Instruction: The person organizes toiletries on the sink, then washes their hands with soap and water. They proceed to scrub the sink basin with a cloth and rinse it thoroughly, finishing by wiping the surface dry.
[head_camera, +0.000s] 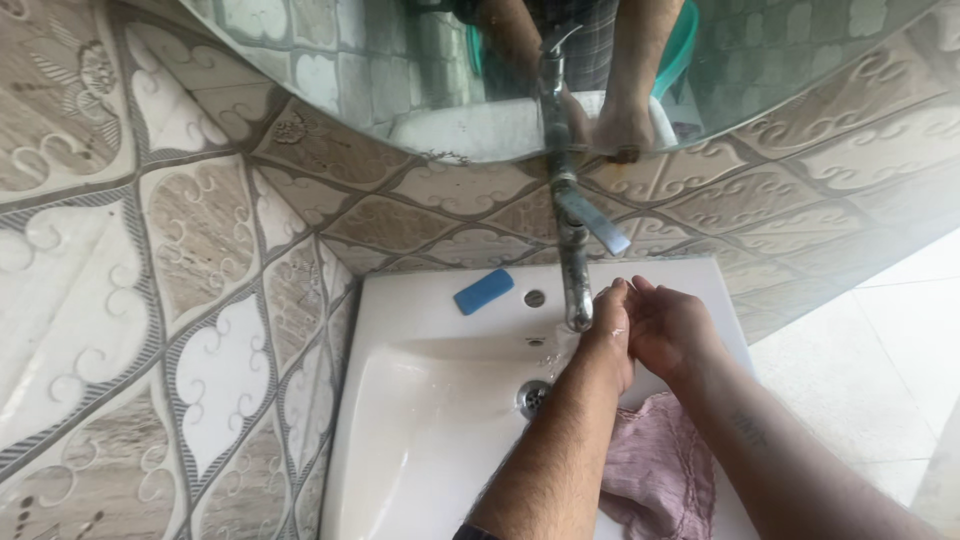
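Under tap (575, 270): left hand (608, 335), right hand (672, 330) pressed together; blue soap bar (484, 291) on basin rim (420, 290).

Both forearms are bare, the left hand (610, 335) and right hand (670, 330) ungloved and ringless.

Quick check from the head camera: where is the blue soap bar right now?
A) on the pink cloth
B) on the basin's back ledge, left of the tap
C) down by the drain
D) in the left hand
B: the blue soap bar lies on the white basin ledge left of the tap, apart from both hands, which are pressed together under the spout.
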